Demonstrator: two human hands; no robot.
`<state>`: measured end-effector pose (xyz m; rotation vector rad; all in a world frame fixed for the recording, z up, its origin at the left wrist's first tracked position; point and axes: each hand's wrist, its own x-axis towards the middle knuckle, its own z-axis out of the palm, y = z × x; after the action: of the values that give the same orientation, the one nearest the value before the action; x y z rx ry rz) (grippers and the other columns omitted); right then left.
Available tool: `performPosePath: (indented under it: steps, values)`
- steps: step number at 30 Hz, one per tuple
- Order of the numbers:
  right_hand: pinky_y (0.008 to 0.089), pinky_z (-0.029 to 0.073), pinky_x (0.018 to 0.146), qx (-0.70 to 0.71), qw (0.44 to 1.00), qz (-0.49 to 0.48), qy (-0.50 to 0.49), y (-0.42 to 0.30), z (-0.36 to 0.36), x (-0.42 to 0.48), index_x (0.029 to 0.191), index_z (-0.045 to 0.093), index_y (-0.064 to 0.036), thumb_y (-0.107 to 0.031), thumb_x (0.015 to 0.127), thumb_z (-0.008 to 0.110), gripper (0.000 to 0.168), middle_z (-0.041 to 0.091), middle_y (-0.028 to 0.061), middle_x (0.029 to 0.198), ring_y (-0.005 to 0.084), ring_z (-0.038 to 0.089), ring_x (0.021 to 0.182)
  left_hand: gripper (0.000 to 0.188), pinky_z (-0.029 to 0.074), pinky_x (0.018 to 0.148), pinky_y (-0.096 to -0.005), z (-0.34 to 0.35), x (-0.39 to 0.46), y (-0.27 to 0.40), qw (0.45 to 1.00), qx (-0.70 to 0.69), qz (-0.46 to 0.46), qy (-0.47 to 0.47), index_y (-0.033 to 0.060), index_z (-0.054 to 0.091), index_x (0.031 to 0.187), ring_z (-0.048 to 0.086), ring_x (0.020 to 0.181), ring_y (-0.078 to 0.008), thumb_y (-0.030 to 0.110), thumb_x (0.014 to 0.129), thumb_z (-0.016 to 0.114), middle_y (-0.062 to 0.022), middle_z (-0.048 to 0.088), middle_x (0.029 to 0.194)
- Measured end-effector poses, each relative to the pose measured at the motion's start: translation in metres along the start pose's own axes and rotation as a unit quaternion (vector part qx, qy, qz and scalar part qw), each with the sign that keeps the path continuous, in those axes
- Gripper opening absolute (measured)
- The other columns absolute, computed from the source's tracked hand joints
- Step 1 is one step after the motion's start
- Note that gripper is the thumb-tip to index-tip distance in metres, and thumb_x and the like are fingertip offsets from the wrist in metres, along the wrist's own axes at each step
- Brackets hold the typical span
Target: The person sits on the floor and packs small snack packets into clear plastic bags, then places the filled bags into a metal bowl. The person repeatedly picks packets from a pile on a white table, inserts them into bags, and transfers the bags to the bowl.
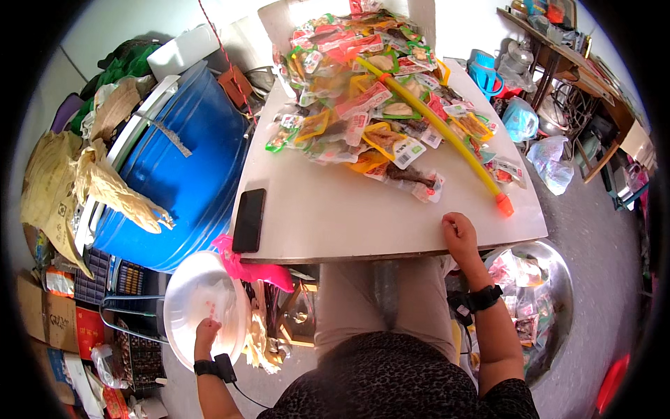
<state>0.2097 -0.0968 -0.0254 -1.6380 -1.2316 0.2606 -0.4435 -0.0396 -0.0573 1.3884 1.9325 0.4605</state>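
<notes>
My left hand is over a white plastic tub at the left, its fingers curled. A clear plastic bag with red print lies right by the fingertips; whether they pinch it is unclear. Loosely fisted, my right hand rests at the near right edge of the white table, with nothing visible in it. Ahead of it lies a yellow tube with orange ends, slanting across a heap of vacuum-packed food packets. The nearest packet holds something dark.
A black phone lies at the table's left edge, above a pink plastic bag. Left stands a large blue barrel. Beside my right leg, a metal basin holds more packets. Plastic bags sit on the floor at right.
</notes>
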Motion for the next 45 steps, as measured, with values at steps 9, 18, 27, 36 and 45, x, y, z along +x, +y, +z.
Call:
performPosePath:
  steps: [9,18,27,36,45]
  values:
    - [0.0266,0.042,0.062,0.032,0.999,0.030,-0.007,0.006,0.000,0.000,0.083,0.052,0.000,-0.006,0.073,0.049,0.012,0.054,0.0108,0.077,0.0189,0.053,0.071,0.012,0.036,0.049,-0.0227,-0.028,-0.031,0.069,0.995,-0.099,-0.022,-0.001,0.0100,0.045,0.064,0.043,0.053,-0.0086,0.012,0.072,0.053,0.0015,0.045,0.058]
    - [0.0196,0.038,0.065,0.167,0.985,0.046,-0.013,-0.002,0.003,-0.001,0.092,0.046,-0.003,-0.003,0.078,0.046,0.014,0.051,0.0019,0.082,0.0080,0.047,0.073,0.016,0.041,0.077,-0.0341,0.011,-0.084,0.255,0.817,-0.504,0.207,-0.187,0.0038,0.047,0.076,0.052,0.086,-0.0231,0.011,0.068,0.059,-0.0150,0.054,0.093]
    - [0.0293,0.042,0.073,0.438,0.825,0.219,-0.284,-0.087,0.044,-0.010,0.115,0.031,-0.007,-0.017,0.078,0.051,0.043,0.046,0.0082,0.104,0.0176,0.048,0.094,0.035,0.038,0.082,-0.0453,0.110,-0.087,0.353,0.659,-0.620,0.190,-0.380,0.0053,0.046,0.104,0.041,0.105,-0.0278,0.027,0.076,0.044,-0.0097,0.046,0.111]
    - [0.0284,0.046,0.062,0.617,0.691,0.294,-0.234,-0.076,0.058,-0.008,0.106,0.039,-0.002,-0.008,0.075,0.049,0.032,0.052,0.0079,0.088,0.0158,0.053,0.072,0.007,0.034,0.083,-0.0515,0.152,-0.062,0.356,0.599,-0.669,0.074,-0.434,0.0104,0.047,0.077,0.041,0.103,-0.0305,0.017,0.077,0.044,-0.0086,0.047,0.108]
    - [0.0227,0.040,0.049,0.382,0.850,0.288,-0.220,-0.058,0.070,0.005,0.099,0.041,-0.004,-0.005,0.071,0.053,0.030,0.050,0.0035,0.074,0.0096,0.050,0.059,0.009,0.041,0.073,-0.0375,0.153,0.028,0.300,0.921,-0.237,0.137,-0.276,0.0039,0.043,0.070,0.051,0.080,-0.0225,0.009,0.074,0.050,-0.0115,0.052,0.087]
